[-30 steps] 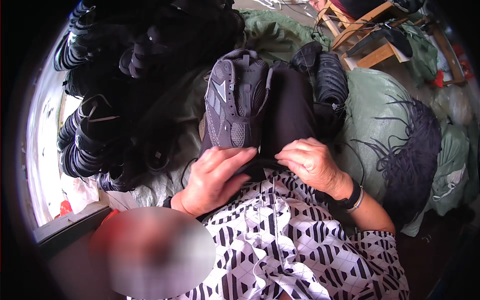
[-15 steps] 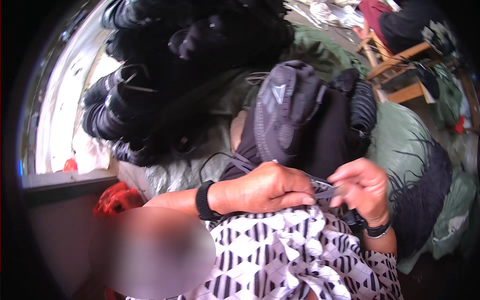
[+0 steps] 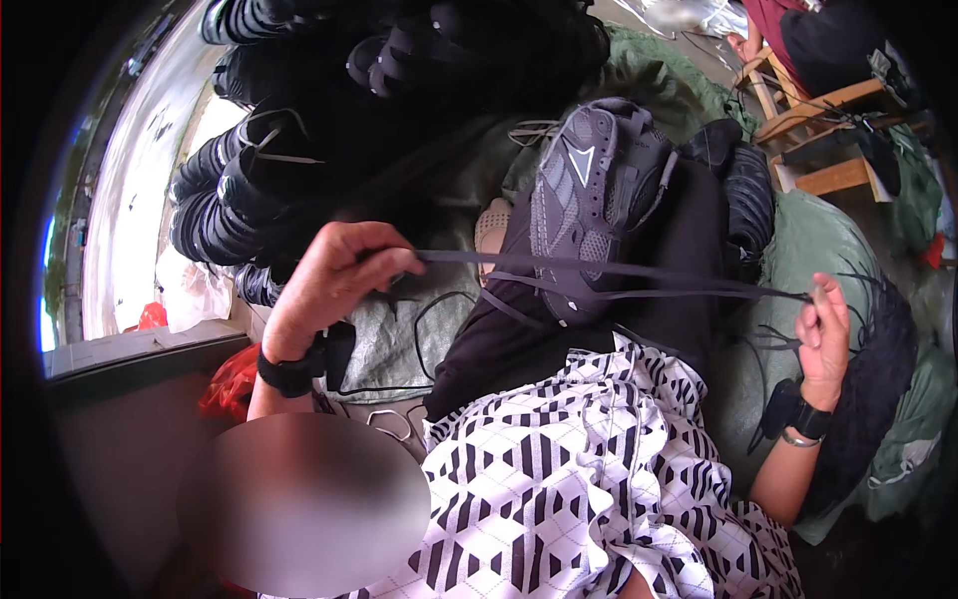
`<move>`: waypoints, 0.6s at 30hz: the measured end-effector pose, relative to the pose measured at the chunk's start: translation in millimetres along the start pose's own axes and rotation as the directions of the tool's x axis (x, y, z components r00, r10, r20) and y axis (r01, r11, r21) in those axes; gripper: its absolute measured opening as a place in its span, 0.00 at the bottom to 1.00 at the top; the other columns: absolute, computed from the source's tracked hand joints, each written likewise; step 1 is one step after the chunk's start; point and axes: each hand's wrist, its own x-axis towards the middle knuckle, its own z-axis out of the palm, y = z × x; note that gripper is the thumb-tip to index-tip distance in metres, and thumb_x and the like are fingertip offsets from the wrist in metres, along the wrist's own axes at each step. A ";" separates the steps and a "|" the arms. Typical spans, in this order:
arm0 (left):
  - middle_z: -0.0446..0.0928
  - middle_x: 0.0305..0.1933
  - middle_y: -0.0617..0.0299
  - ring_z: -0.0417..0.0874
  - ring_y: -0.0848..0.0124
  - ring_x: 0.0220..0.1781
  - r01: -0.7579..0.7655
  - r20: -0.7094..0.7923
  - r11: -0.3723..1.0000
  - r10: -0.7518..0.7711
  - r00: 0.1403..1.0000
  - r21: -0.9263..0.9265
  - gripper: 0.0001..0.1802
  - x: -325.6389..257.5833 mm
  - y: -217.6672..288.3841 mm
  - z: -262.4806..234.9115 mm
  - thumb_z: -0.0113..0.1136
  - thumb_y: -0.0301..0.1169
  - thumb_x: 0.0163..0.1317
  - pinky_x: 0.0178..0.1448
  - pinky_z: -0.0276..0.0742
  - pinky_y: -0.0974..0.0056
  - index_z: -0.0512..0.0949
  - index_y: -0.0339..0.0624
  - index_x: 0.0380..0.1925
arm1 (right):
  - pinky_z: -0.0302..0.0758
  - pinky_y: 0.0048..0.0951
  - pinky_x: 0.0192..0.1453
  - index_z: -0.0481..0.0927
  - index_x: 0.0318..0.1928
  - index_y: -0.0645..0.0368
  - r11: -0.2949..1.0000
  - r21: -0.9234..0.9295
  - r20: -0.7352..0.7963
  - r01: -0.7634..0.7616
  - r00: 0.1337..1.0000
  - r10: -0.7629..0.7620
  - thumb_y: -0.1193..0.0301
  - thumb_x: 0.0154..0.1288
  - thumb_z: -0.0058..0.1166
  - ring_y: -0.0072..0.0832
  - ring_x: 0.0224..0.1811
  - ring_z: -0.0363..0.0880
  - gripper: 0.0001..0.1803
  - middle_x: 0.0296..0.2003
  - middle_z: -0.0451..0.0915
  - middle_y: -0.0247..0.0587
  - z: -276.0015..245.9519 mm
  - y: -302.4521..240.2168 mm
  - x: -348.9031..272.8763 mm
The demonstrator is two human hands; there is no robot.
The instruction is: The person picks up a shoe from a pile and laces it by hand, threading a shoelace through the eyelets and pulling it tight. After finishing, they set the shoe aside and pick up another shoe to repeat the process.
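A dark grey shoelace (image 3: 559, 263) is stretched nearly level across my lap. Its left part is pinched in the fingers of my left hand (image 3: 344, 275), out beyond my left thigh. At the other side my right hand (image 3: 826, 329) grips the lace between thumb and fingers. Just behind the strands, a dark grey sneaker (image 3: 569, 185) with a pale triangular mark lies on my black-trousered thighs. A second strand runs below the first, in front of the sneaker's near end. Whether the lace is threaded into the sneaker I cannot tell.
Stacks of black shoes (image 3: 200, 225) stand at the left and back. A bundle of dark laces (image 3: 873, 399) lies on green sacking (image 3: 818, 235) at the right. A wooden stool (image 3: 833, 180) and another person (image 3: 828, 45) are at the far right. A red bag (image 3: 228, 384) lies at the left.
My hands were close together at my waist with the lace between them. They have moved wide apart, the left outward to the left, the right outward to the right, stretching the lace.
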 end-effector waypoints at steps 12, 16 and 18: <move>0.78 0.27 0.65 0.76 0.80 0.30 -0.041 0.008 0.999 0.041 0.999 -0.025 0.05 26.3 15.8 35.8 0.58 0.26 0.61 0.34 0.71 0.73 0.80 0.34 0.32 | 0.73 0.28 0.50 0.76 0.50 0.59 -0.006 -0.908 0.415 0.418 0.898 -0.144 0.77 0.59 0.54 0.26 0.47 0.78 0.16 0.43 0.80 0.43 15.0 33.7 18.3; 0.79 0.27 0.59 0.82 0.64 0.28 -0.492 0.177 0.869 0.476 0.861 0.056 0.05 45.2 71.6 91.8 0.65 0.27 0.54 0.32 0.77 0.66 0.80 0.41 0.30 | 0.71 0.31 0.59 0.69 0.57 0.65 0.931 -0.029 0.660 0.363 0.707 -0.255 0.72 0.62 0.56 0.29 0.54 0.75 0.23 0.53 0.76 0.43 149.5 -0.1 7.7; 0.79 0.27 0.60 0.82 0.58 0.27 -0.551 0.144 0.815 0.533 0.834 0.178 0.06 52.9 84.7 111.1 0.67 0.28 0.50 0.29 0.79 0.62 0.80 0.43 0.29 | 0.72 0.29 0.57 0.68 0.59 0.63 0.903 -0.013 0.809 0.430 0.535 -0.243 0.71 0.61 0.59 0.26 0.52 0.75 0.26 0.49 0.76 0.43 181.4 4.8 -3.7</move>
